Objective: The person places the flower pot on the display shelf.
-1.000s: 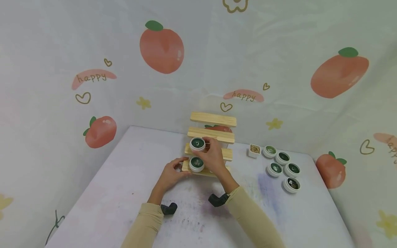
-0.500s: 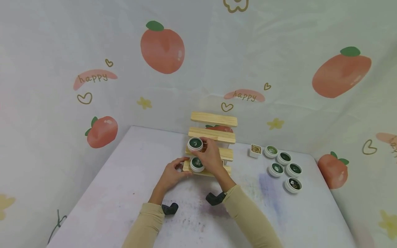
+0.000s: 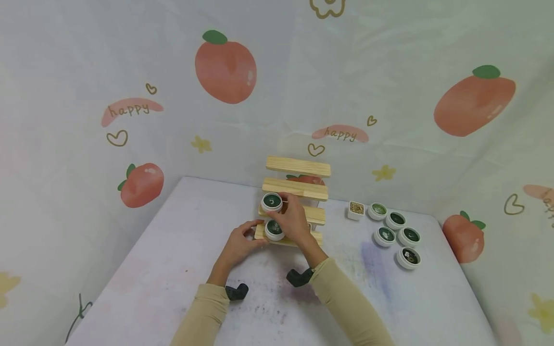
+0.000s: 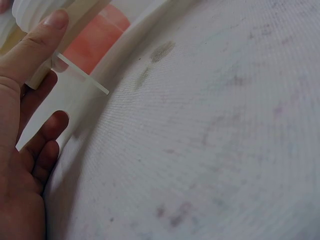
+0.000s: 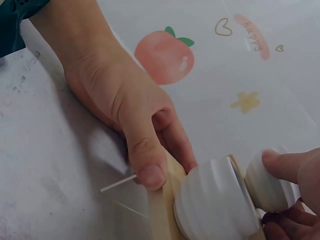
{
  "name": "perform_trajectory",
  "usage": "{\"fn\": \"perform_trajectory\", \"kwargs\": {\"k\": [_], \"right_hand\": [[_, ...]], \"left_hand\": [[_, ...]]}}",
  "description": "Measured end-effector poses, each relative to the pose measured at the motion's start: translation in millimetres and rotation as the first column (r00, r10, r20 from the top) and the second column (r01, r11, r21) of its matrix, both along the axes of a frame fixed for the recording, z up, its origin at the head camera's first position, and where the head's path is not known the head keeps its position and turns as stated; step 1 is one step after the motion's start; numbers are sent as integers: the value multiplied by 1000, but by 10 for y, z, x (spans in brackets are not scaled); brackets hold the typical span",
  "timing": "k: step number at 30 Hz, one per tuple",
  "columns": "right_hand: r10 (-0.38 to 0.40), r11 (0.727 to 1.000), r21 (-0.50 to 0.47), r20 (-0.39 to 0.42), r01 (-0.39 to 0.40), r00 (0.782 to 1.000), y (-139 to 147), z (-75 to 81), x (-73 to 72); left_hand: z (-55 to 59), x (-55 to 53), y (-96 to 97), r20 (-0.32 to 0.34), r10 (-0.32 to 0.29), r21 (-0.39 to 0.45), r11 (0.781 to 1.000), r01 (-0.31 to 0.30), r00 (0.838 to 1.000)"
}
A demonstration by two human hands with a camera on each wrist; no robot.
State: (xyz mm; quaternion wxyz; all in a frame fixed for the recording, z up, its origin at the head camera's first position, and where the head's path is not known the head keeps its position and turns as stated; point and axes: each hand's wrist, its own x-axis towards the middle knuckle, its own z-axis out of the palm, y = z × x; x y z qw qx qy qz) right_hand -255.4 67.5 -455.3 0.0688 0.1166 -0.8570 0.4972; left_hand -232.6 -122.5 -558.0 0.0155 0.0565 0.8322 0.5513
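A small tiered wooden stand (image 3: 297, 166) with slatted shelves stands on the table. My left hand (image 3: 239, 244) grips the left end of its lowest shelf; in the left wrist view the thumb (image 4: 37, 45) lies against the plank. My right hand (image 3: 295, 218) holds a small white ribbed pot (image 3: 271, 202) with a dark green top, at the left end of the second shelf from the bottom. Whether its base touches the shelf is hidden. Another such pot (image 3: 274, 230) sits below it on the lowest shelf. Something pale behind my right wrist is mostly covered.
Right of the stand are several round white pots (image 3: 384, 236) with green or dark tops, and a square white pot (image 3: 356, 210) with grainy tan contents. A printed cloth (image 3: 242, 144) hangs behind the white table (image 3: 173, 269). Black wrist mounts (image 3: 299, 277) stick out under both wrists.
My right hand has moved the pot slightly left, then a little lower, at the second shelf's left end. My left hand has stayed on the stand.
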Motion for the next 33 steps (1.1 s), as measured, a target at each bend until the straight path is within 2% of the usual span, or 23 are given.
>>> {"fn": "perform_trajectory", "kwargs": {"k": [5,13,21,27,33], "right_hand": [[15,1000,-1,1,-15,1000,20,9,9],[15,1000,-12,66,-14,998,168,133,103],[32,999,-39,33,-31,999,444,185,163],[-6,1000,-22,25,6,1000,703,165,173],[-56,997,-46,18,57,998,947,167,223]], "left_hand": [[-7,-4,-2,-5,-5,4,1000,5,1000],[-10,-5,-1,-14,-1,7,1000,1,1000],[-15,-13,3,-21,-12,16,1000,13,1000],[0,-7,6,-29,-19,18,1000,19,999],[6,0,2,-32,-14,4,1000,15,999]]}}
